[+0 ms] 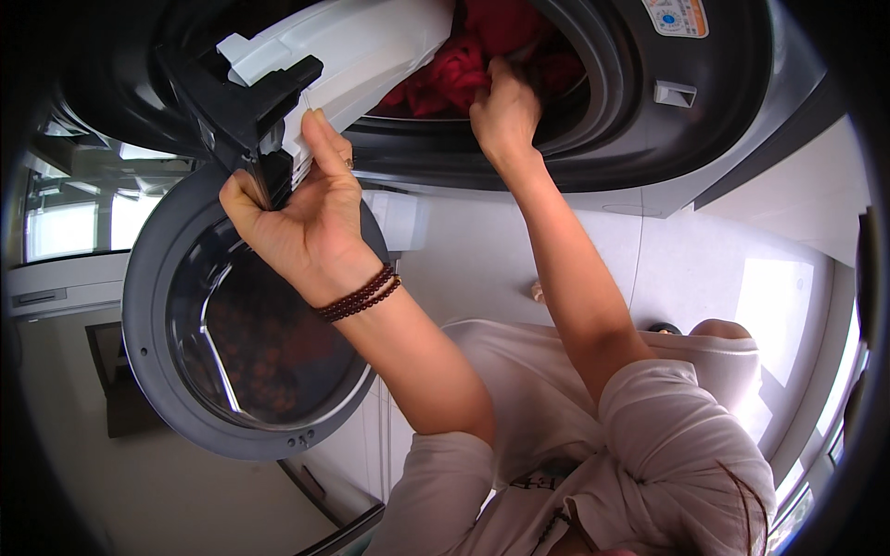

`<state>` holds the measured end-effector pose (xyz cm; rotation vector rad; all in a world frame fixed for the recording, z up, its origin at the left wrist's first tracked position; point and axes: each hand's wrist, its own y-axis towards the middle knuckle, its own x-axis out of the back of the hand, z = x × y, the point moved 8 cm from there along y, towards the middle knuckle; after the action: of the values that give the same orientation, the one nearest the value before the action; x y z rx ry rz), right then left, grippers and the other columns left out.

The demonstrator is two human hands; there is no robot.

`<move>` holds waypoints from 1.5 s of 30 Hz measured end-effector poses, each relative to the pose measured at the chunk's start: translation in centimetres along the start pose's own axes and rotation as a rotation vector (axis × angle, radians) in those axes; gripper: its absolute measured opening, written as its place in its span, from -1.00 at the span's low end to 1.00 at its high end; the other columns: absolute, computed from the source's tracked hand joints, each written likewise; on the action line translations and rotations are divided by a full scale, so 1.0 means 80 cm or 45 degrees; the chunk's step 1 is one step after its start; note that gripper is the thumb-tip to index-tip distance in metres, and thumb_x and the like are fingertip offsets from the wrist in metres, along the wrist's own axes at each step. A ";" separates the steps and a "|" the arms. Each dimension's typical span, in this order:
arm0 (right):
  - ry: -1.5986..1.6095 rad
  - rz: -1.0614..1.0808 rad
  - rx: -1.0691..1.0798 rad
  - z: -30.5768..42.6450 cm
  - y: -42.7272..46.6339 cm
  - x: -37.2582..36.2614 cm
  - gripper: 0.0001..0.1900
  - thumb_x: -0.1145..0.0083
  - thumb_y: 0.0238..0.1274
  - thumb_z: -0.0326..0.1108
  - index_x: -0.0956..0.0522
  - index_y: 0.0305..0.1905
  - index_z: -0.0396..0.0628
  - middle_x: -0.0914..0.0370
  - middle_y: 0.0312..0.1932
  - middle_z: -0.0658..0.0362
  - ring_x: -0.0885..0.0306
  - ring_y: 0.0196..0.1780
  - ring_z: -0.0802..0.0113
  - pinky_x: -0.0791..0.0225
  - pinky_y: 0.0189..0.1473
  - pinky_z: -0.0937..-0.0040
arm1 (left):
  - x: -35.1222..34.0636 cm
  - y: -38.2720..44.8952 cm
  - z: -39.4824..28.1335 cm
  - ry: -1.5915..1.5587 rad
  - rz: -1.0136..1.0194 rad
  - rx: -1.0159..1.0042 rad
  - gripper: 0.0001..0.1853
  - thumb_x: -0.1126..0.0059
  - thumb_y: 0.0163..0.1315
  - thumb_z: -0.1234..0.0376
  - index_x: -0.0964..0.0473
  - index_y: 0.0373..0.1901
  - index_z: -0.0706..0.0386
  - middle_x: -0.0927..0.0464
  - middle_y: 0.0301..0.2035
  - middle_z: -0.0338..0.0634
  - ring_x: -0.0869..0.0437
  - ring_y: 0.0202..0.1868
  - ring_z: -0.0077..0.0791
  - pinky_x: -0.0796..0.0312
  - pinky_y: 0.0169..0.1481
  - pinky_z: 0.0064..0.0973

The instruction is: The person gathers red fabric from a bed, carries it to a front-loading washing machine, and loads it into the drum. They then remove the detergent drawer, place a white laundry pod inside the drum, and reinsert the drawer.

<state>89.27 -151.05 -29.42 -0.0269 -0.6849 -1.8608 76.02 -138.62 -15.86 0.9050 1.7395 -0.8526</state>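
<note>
My left hand [306, 201] holds the dark front end of a white plastic appliance part [361, 52], which looks like a detergent drawer or filter housing. Its thumb and fingers grip the dark frame [229, 111], and the white body extends up and right across the opening. My right hand [507, 111] reaches into the drum opening of a front-loading washer or dryer [667, 132], against red cloth [455, 76]. Its fingertips are partly hidden, so whether they pinch the cloth is unclear.
The round glass door [257, 333] hangs open at lower left, beside my left forearm. A dark rubber-like rim [605, 76] surrounds the opening. Below the machine are the pale tiled floor [459, 243] and my knees in light clothing [723, 354].
</note>
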 end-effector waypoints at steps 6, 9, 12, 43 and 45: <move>0.053 -0.110 0.073 0.007 -0.006 0.003 -0.75 -0.12 -0.07 -0.54 -0.54 -0.19 -0.17 -0.52 -0.16 -0.07 -0.45 -0.06 -0.07 -0.33 0.00 0.11 | 0.004 -0.003 0.001 -0.053 -0.056 -0.006 -0.45 -0.28 -0.11 0.41 -0.38 -0.03 0.46 -0.31 -0.09 0.21 -0.36 0.00 0.03 -0.52 0.11 -0.14; 0.100 -0.031 0.020 0.002 -0.004 -0.001 -0.78 -0.17 -0.06 -0.52 -0.55 -0.21 -0.18 -0.54 -0.19 -0.06 -0.46 -0.06 -0.05 -0.33 0.00 0.13 | 0.005 -0.012 -0.006 -0.056 -0.044 -0.007 -0.44 -0.31 -0.11 0.40 -0.38 -0.03 0.47 -0.31 -0.09 0.20 -0.35 0.01 0.02 -0.53 0.11 -0.15; 0.229 0.015 -0.113 -0.007 -0.003 0.000 -0.82 -0.23 -0.05 -0.46 -0.56 -0.27 -0.19 -0.54 -0.26 -0.05 -0.46 -0.08 -0.02 -0.33 -0.01 0.16 | 0.005 -0.016 -0.013 -0.098 0.015 0.032 -0.39 -0.32 -0.08 0.36 -0.33 0.00 0.50 -0.32 -0.08 0.19 -0.36 0.01 0.03 -0.50 0.14 -0.13; 1.513 0.599 -0.526 0.136 -0.031 0.158 -0.43 -0.17 0.18 -0.19 -0.31 0.20 -0.31 -0.38 0.14 -0.04 -0.40 0.11 0.33 -0.33 0.03 0.41 | 0.052 -0.069 -0.074 0.440 0.061 -0.534 -0.49 0.03 0.14 0.10 -0.42 0.01 0.28 -0.52 -0.08 -0.02 -0.59 -0.16 -0.21 -0.53 -0.04 -0.22; 1.577 0.732 -0.877 0.103 -0.061 0.091 -0.13 -0.25 0.10 0.09 -0.12 0.31 -0.30 -0.12 0.28 -0.16 -0.19 0.30 0.03 -0.35 0.04 0.03 | 0.055 -0.076 -0.074 0.349 -0.012 -0.556 -0.50 0.04 0.14 0.09 -0.44 -0.04 0.28 -0.55 -0.15 -0.05 -0.61 -0.22 -0.22 -0.54 -0.11 -0.25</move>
<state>79.66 -152.29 -22.24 0.4058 0.7542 -1.1344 67.05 -135.60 -17.43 0.7408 2.0603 -0.3366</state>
